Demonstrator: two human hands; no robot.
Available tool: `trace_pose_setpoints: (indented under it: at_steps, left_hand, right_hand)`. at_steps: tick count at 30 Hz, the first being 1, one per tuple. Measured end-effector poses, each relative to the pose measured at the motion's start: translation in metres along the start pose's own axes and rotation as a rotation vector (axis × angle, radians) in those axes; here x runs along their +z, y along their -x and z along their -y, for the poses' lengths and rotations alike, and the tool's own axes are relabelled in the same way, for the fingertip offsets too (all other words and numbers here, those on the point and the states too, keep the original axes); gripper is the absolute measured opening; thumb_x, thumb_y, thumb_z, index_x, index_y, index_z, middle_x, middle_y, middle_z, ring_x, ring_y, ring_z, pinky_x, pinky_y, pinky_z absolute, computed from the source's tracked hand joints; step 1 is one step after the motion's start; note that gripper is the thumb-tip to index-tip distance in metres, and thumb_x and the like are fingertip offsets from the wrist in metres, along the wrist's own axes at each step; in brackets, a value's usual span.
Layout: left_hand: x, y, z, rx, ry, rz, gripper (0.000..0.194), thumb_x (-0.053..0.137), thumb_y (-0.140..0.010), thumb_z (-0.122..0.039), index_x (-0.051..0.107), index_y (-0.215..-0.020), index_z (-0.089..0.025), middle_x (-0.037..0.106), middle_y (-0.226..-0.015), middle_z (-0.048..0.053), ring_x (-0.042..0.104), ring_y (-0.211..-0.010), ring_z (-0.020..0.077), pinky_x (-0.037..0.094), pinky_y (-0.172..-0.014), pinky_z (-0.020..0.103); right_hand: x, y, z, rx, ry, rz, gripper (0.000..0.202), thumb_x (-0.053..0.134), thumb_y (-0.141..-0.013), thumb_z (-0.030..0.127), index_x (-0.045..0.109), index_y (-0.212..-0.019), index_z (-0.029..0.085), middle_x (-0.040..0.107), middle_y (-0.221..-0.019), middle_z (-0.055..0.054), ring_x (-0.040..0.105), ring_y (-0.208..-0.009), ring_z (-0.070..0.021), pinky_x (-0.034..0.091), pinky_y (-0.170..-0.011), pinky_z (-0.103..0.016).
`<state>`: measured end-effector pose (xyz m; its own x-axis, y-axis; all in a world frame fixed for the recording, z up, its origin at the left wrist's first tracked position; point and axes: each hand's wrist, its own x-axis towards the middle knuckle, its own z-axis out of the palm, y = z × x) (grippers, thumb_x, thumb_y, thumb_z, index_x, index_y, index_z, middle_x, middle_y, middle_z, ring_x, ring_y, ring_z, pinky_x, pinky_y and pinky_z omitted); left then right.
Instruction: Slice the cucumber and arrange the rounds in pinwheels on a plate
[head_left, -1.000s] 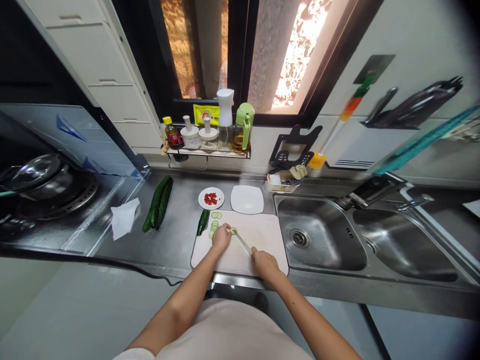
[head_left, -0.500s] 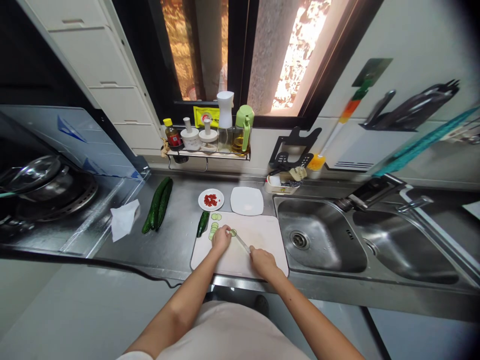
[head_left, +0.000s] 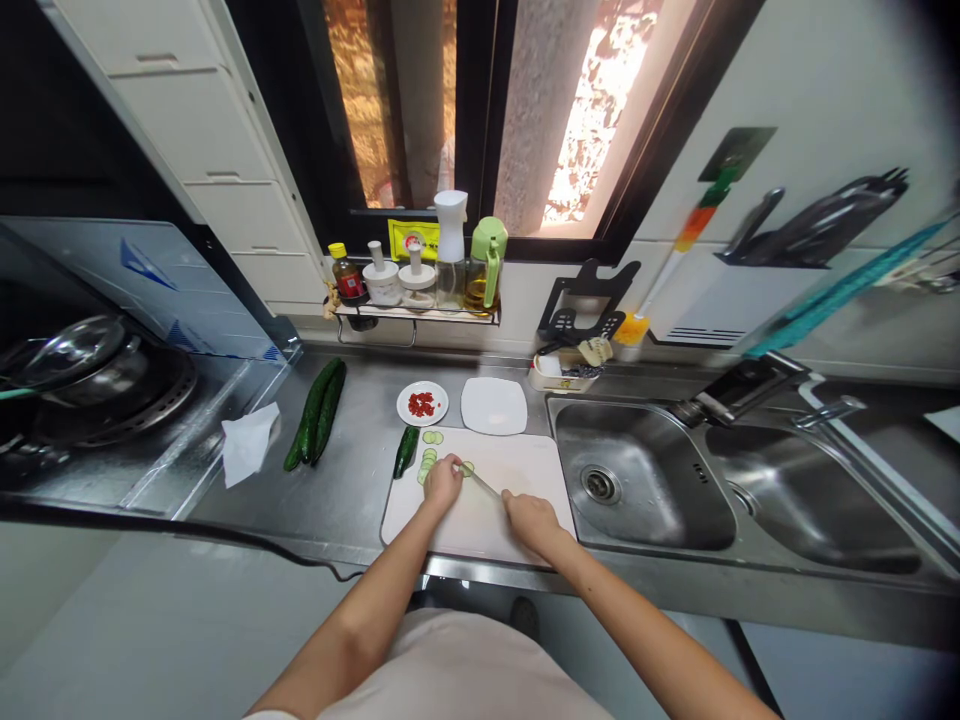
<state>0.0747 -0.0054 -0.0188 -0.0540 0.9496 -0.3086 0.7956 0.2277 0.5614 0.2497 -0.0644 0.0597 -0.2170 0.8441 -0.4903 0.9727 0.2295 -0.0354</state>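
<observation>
Two hands meet over the board (head_left: 480,542). From my end, the right hand (head_left: 531,522) has its grip wrapped firmly round the handle of the knife (head_left: 486,486), blade pointing to 10 o'clock. The left hand (head_left: 444,484) has its fingers bunched by the tip; I cannot tell whether that grip encloses anything. One slice (head_left: 469,468) lies beside the blade, at the left hand's 2 o'clock. I judge it light, moist and slippery, likely to bend or tear, so I would take it by its rim. The knife looks stiff; its handle is the safe hold. More slices (head_left: 430,454) sit at the left hand's 11 o'clock.

Reckoned from the board's centre, the short cucumber (head_left: 406,452) is at 10, by the edge, probably firm and prone to roll. Red bits (head_left: 421,404) on a plate (head_left: 443,404) are at 11, a square plate (head_left: 494,407) at 12. The steel table (head_left: 360,480) shines, smooth enough to slide on. Farther out: cucumbers (head_left: 316,412) at 10, sink (head_left: 645,480) at 3, window (head_left: 480,120) at 12.
</observation>
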Motion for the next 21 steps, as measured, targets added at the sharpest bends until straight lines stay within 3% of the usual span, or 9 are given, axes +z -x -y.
trace_pose_setpoints:
  at_steps: [7, 14, 21]
  left_hand:
    - [0.000, 0.000, 0.000, 0.005, -0.006, -0.004, 0.022, 0.055, -0.083, -0.022, 0.062, -0.103, -0.026, 0.067, -0.090, 0.002, 0.060, -0.089, 0.0175, 0.042, -0.075, 0.026]
    - [0.000, 0.000, 0.000, 0.008, -0.030, 0.006, 0.021, 0.055, -0.084, -0.024, 0.061, -0.104, -0.026, 0.066, -0.091, 0.002, 0.060, -0.089, 0.0178, 0.042, -0.076, 0.026]
    - [0.000, 0.001, -0.001, 0.013, -0.035, 0.006, 0.021, 0.055, -0.083, -0.022, 0.060, -0.104, -0.025, 0.066, -0.092, 0.002, 0.060, -0.090, 0.0177, 0.042, -0.077, 0.026]
  right_hand:
    - [0.010, 0.001, -0.002, 0.005, -0.028, 0.000, 0.037, 0.033, -0.086, 0.006, 0.052, -0.117, 0.013, 0.068, -0.096, -0.018, 0.065, -0.097, -0.0252, 0.046, -0.075, -0.033]
    - [0.021, 0.010, -0.006, 0.038, -0.082, 0.010, 0.032, 0.032, -0.093, 0.022, 0.053, -0.116, 0.015, 0.068, -0.100, -0.017, 0.064, -0.099, -0.0249, 0.044, -0.077, -0.033]
    - [0.025, 0.018, -0.009, 0.062, -0.119, 0.020, 0.031, 0.032, -0.093, 0.026, 0.053, -0.114, 0.016, 0.068, -0.099, -0.017, 0.063, -0.098, -0.0257, 0.042, -0.077, -0.034]
